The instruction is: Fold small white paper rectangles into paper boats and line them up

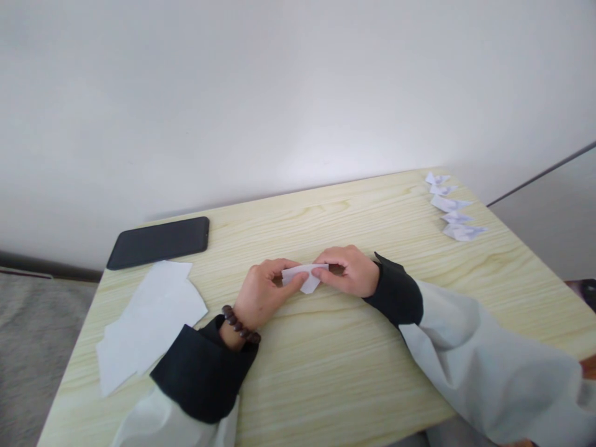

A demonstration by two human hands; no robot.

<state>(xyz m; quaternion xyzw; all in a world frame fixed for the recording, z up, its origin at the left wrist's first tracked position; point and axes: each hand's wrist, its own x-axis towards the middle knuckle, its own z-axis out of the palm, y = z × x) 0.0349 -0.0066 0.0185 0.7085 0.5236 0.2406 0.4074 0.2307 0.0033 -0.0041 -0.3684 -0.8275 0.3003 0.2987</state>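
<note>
A small piece of folded white paper [309,284] is held up over the middle of the table, its top edge straight and a short flap pointing down. My left hand [264,292] pinches its left end between thumb and fingers. At the other end, my right hand [347,270] grips it the same way, thumb across the near face. Both thumbs almost meet at the centre. The fingers behind the paper are partly hidden.
Loose white sheets [153,310] lie overlapping at the left, below a black phone [161,242]. Several folded paper figures [459,218] stand in a row at the far right of the wooden table [316,372]. A white wall [279,93] rises behind it.
</note>
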